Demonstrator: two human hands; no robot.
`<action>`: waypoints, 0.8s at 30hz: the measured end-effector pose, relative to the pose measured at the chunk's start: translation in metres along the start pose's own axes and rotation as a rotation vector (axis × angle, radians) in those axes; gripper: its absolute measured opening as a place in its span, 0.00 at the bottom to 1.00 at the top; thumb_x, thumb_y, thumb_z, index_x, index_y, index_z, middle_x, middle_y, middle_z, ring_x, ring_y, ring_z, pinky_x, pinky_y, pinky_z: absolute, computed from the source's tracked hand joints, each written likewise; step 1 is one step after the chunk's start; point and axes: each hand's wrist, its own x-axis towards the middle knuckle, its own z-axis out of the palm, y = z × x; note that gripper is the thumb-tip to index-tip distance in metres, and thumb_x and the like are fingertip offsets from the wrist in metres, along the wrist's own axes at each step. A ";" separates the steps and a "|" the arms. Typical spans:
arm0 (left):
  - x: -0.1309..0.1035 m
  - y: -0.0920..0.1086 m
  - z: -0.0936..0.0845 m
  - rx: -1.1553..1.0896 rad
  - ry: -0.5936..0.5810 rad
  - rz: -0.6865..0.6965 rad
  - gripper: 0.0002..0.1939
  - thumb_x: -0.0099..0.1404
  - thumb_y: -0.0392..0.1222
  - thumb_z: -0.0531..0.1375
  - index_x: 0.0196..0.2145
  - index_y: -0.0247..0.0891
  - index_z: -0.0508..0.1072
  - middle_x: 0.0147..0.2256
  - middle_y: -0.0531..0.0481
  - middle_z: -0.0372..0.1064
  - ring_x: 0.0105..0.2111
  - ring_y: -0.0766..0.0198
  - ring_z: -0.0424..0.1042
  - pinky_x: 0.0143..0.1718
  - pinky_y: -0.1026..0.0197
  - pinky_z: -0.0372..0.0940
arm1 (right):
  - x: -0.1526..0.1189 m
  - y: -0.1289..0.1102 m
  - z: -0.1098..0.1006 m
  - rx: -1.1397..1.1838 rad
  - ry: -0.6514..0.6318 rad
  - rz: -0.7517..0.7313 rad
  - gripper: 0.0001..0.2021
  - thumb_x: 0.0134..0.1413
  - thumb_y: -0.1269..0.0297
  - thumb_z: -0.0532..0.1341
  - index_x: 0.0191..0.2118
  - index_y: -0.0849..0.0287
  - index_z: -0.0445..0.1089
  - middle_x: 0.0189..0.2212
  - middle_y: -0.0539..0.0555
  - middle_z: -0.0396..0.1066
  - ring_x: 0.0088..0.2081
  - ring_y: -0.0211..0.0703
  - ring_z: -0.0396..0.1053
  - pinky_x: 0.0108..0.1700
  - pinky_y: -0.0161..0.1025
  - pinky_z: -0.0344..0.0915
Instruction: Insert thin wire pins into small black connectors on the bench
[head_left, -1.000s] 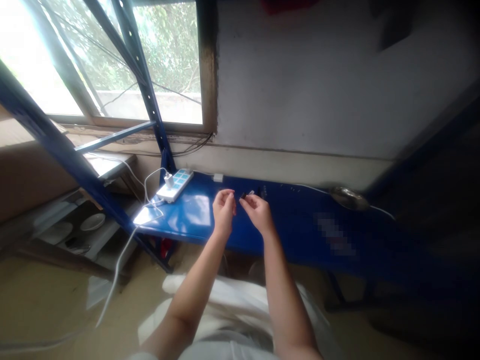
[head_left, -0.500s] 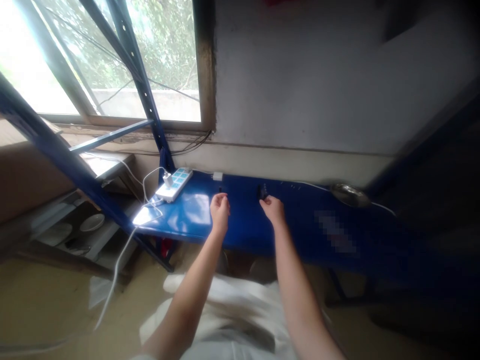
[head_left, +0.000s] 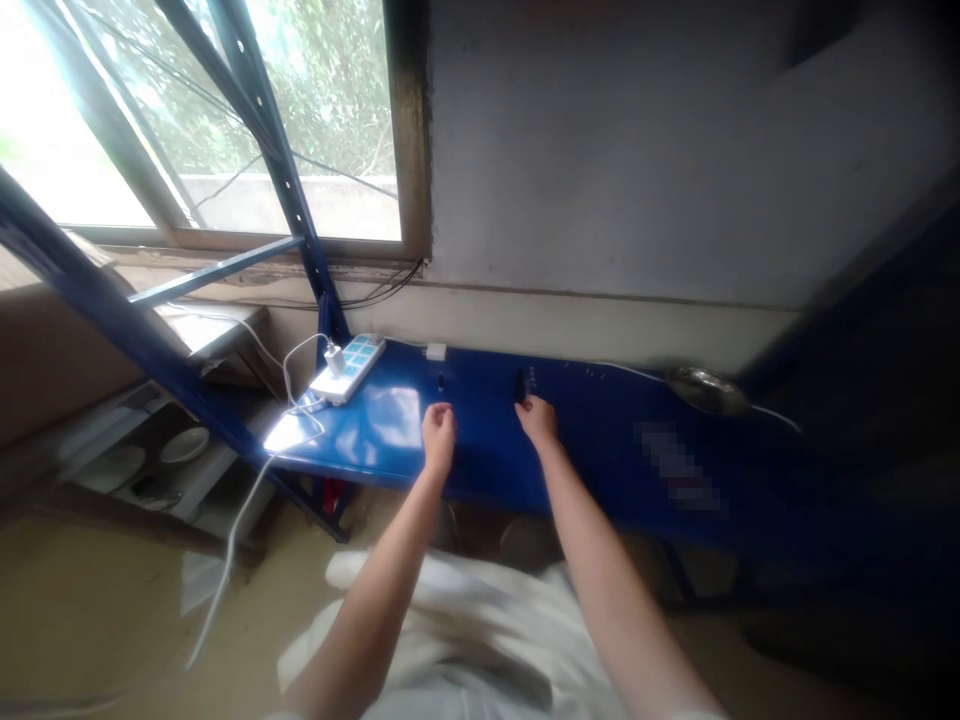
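Observation:
Over the blue table (head_left: 487, 450), my left hand (head_left: 439, 430) is closed with its fingertips pinched together; what they hold, if anything, is too small to make out. A small dark piece (head_left: 441, 382) lies on the table just beyond it. My right hand (head_left: 537, 416) is closed too, its fingertips at the near end of a small black object (head_left: 519, 384). Whether the fingers grip that object or only touch it is unclear. Several tiny light pieces (head_left: 532, 377) sit right beside the black object.
A white power strip (head_left: 349, 368) with a plug and cable lies at the table's left end. Behind my left hand is a small white adapter (head_left: 435, 352). A shiny metal dish (head_left: 705, 389) stands at the right rear. Blue rack posts (head_left: 289, 190) rise at the left.
My left hand has drawn slightly back towards me, showing more of the small dark piece. My right hand has shifted slightly left and stays at the black object.

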 end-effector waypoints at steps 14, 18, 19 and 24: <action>-0.003 -0.007 -0.002 0.161 0.003 0.089 0.06 0.56 0.37 0.54 0.33 0.36 0.67 0.22 0.56 0.60 0.21 0.71 0.61 0.24 0.69 0.58 | 0.014 0.004 0.002 -0.097 -0.065 -0.034 0.09 0.51 0.65 0.57 0.36 0.62 0.72 0.34 0.59 0.74 0.37 0.43 0.71 0.37 0.34 0.62; -0.005 -0.005 -0.002 0.188 0.001 0.102 0.05 0.56 0.36 0.54 0.33 0.36 0.67 0.23 0.56 0.61 0.22 0.70 0.62 0.26 0.68 0.59 | 0.016 0.011 -0.002 -0.111 -0.070 0.008 0.11 0.50 0.70 0.57 0.38 0.64 0.73 0.36 0.62 0.74 0.39 0.46 0.71 0.37 0.35 0.62; -0.005 -0.004 -0.003 0.190 0.002 0.101 0.05 0.56 0.36 0.55 0.32 0.37 0.67 0.23 0.55 0.61 0.23 0.70 0.62 0.26 0.68 0.60 | 0.016 0.013 -0.003 -0.114 -0.061 0.027 0.11 0.50 0.71 0.56 0.38 0.64 0.73 0.36 0.63 0.74 0.39 0.47 0.71 0.37 0.35 0.62; -0.005 -0.006 -0.004 0.194 -0.012 0.106 0.06 0.56 0.37 0.55 0.33 0.37 0.68 0.23 0.55 0.61 0.23 0.69 0.63 0.26 0.67 0.60 | 0.014 0.018 -0.006 -0.092 -0.014 0.073 0.11 0.51 0.66 0.56 0.36 0.63 0.75 0.34 0.63 0.75 0.37 0.48 0.72 0.34 0.34 0.62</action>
